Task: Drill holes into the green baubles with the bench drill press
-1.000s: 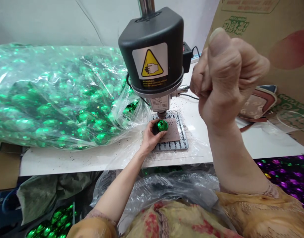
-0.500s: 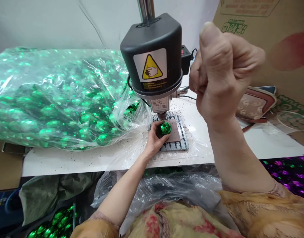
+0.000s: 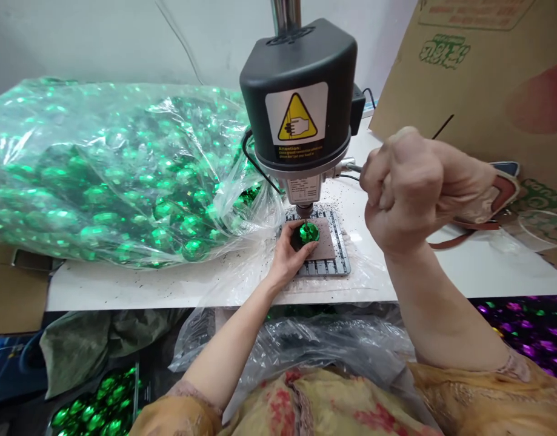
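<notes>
A small bench drill (image 3: 300, 109) with a black housing and yellow warning label stands on the white table (image 3: 133, 284). My left hand (image 3: 288, 254) grips a shiny green faceted ball (image 3: 308, 232) on the brown pad of the drill's slotted metal base (image 3: 335, 257), directly under the bit. My right hand (image 3: 412, 188) is a closed fist around the drill's feed lever (image 3: 348, 165), which is mostly hidden in the palm. The bit touches the top of the ball.
A big clear plastic bag of green balls (image 3: 105, 175) fills the table's left. A cardboard box (image 3: 482, 79) stands at the right with a brown pouch (image 3: 500, 194) beside it. More green balls (image 3: 91, 412) lie in a tray below; purple ones (image 3: 533, 327) at lower right.
My right fist has come down with the lever from high beside the drill head. The bit has lowered onto the green ball. The left hand keeps its hold.
</notes>
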Available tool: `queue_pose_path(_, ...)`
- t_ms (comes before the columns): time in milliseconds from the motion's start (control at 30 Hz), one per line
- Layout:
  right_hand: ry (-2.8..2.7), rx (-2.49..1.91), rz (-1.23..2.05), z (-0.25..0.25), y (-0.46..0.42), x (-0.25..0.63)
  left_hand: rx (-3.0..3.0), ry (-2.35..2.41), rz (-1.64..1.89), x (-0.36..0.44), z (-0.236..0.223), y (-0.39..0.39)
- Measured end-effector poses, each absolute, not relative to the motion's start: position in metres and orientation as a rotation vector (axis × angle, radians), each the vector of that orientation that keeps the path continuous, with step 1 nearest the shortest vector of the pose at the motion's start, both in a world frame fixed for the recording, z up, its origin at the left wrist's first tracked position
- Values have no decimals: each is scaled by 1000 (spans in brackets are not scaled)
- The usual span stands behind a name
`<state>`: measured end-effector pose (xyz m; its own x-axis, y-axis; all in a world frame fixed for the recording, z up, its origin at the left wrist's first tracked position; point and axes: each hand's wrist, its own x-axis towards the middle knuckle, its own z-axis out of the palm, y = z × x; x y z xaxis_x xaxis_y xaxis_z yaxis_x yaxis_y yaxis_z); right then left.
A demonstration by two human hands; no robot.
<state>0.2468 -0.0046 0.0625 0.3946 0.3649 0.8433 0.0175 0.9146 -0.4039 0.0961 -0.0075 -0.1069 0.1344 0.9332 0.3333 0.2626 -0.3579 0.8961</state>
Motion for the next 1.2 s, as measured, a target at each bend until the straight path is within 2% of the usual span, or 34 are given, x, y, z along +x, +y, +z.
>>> queue_pose_path(933,-1319,-49,-79,23,18,257,1654,1118,1298,98,-106,-8)
queue_pose_path(1200,-1343,-92,-29,15,9,258,1681,1149,1272,96,-108,-8)
